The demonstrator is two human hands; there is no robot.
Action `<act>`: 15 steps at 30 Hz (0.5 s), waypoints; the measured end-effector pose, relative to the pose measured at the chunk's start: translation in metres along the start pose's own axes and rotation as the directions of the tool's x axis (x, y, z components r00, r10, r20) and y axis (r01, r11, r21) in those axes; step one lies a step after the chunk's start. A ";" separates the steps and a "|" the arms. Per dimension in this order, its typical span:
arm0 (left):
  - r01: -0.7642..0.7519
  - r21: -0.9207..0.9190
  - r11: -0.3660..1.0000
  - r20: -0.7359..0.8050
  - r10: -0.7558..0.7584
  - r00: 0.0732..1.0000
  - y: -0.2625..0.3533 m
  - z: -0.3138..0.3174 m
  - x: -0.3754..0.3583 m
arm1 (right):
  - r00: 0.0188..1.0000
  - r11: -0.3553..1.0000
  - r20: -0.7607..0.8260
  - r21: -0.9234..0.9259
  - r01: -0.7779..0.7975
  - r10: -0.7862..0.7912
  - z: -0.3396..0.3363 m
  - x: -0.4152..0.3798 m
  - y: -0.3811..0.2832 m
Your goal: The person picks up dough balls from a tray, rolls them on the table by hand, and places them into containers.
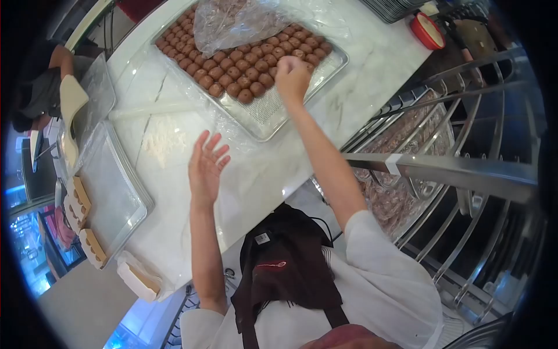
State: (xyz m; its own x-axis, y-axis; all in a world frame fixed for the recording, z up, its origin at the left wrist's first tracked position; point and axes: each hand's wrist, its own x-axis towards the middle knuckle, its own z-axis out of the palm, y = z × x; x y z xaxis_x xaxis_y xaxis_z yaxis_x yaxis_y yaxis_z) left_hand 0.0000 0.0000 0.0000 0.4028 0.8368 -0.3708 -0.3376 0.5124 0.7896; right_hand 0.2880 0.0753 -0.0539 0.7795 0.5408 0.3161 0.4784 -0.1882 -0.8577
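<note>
Rows of round brown dough balls (pixel 233 72) fill much of a perforated metal tray (pixel 260 119) on the marble table. A crumpled clear plastic sheet (pixel 232 26) lies over the balls at the far side. My right hand (pixel 292 77) is at the right part of the tray, over the balls, its fingers curled together; whatever they may hold is hidden. In front of the tray's near left edge, my left hand (pixel 206 163) is raised above the table with its fingers spread, holding nothing. Below it to the left, white flour (pixel 165 139) is scattered on the marble.
Stacked empty trays (pixel 113 192) and small cardboard pieces (pixel 93 247) lie at left. A person (pixel 43 81) stands beyond them. A metal rack (pixel 453 168) with plastic-covered trays is close on my right. A red bowl (pixel 427 31) and dark trays (pixel 390 9) sit at the far right.
</note>
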 end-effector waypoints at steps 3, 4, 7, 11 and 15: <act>0.058 -0.066 0.996 -0.036 -0.060 0.998 -0.022 0.006 -0.023 | 0.940 0.919 -0.275 -0.279 -0.279 0.202 -0.007 0.068 0.032; 0.086 -0.075 0.993 -0.055 -0.090 0.994 -0.024 0.002 -0.036 | 0.926 0.893 -0.351 -0.360 -0.271 0.140 -0.011 0.077 0.039; 0.120 -0.091 0.989 -0.135 -0.132 0.982 -0.024 -0.021 -0.082 | 0.896 0.772 -0.313 -0.463 -0.435 0.317 -0.023 0.104 0.067; 0.073 -0.211 0.975 -0.260 -0.128 0.957 -0.038 -0.063 -0.127 | 0.880 0.752 -0.085 -0.486 -0.446 0.467 -0.032 0.137 0.055; 0.009 -0.380 0.925 -0.319 -0.141 0.937 -0.052 -0.093 -0.156 | 0.797 0.672 -0.005 -0.533 -0.514 0.605 -0.029 0.153 0.071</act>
State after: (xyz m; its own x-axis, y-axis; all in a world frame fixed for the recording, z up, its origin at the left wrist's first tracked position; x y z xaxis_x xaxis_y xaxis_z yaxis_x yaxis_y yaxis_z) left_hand -0.1241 -0.1393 -0.0288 0.1531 0.7737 -0.6148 -0.6317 0.5551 0.5412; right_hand 0.4525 0.1211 -0.0545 0.9122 0.3128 -0.2646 0.1366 -0.8411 -0.5233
